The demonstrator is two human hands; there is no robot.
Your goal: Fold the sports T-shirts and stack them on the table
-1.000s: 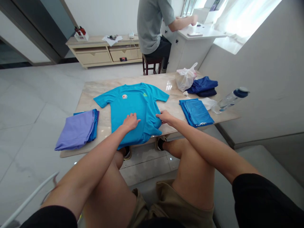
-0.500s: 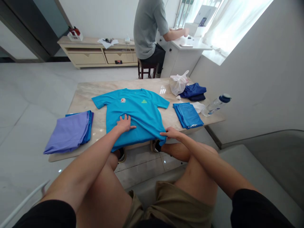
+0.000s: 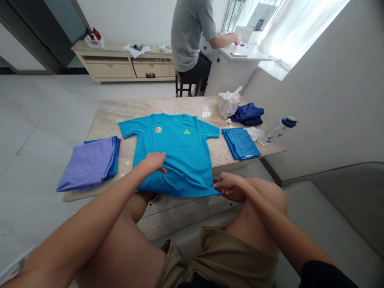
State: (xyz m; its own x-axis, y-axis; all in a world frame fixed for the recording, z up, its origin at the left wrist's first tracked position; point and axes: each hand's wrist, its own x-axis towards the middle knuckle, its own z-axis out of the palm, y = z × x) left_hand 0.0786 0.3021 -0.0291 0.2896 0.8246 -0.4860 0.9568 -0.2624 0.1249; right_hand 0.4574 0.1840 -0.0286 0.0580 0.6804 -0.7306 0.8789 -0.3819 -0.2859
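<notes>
Changing much, just now?

Yes: blue T-shirt (image 3: 177, 160) pulled flatter on the marble surface (image 3: 111, 116), hem (image 3: 180, 193) now along the near edge.

Grips?

Left grip (image 3: 154, 162) open, flat on the fabric; right grip (image 3: 229, 184) curled beside the hem, hold impossible to tell.

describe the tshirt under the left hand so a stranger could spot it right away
A pale marble-topped table stands in this bright, tiled room. On it lies a turquoise short-sleeved T-shirt, spread flat with a small round red-and-white badge and a lime-green logo on its chest. Unlike the folded lilac stack and folded blue stack beside it, it is opened out.
</notes>
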